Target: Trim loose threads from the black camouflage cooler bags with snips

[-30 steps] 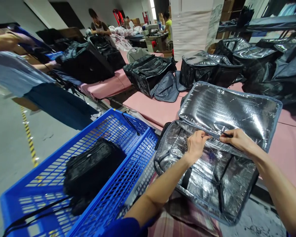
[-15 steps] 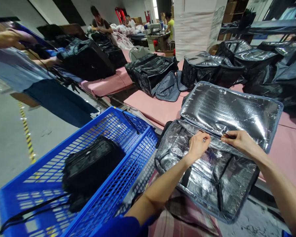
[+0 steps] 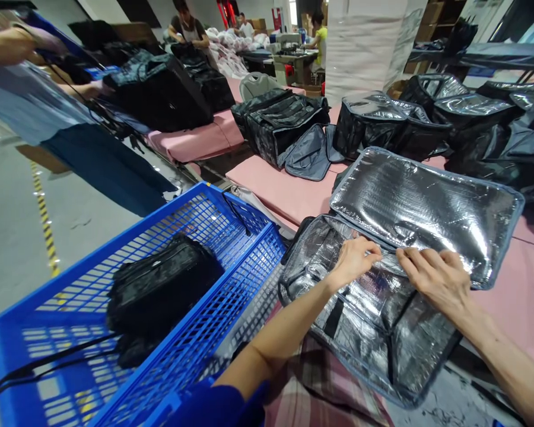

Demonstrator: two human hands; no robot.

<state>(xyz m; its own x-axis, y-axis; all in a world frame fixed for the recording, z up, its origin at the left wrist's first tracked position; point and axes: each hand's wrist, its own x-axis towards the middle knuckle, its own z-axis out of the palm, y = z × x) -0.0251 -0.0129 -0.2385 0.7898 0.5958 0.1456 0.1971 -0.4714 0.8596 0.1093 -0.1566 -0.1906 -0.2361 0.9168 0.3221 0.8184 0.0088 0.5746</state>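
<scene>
Head view: silver-lined bag (image 3: 347, 338) open at the near edge of a pink table (image 3: 285, 190), lid (image 3: 427, 207) laid back over that surface; left hand (image 3: 356, 261) curled, right hand (image 3: 438, 276) with bent fingers, both at the hinge side, grip on lining can't be told. Blue crate (image 3: 2, 356) to the left holds 1 black bag (image 3: 160, 284). Beyond: more dark bags (image 3: 280, 124), pale pillar (image 3: 360, 53), sewing machine (image 3: 289, 44), 4 other people (image 3: 189, 29).

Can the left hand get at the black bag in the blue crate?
Probably yes: the left hand must clear the rim of the blue crate, but nothing visible covers the black bag.
</scene>
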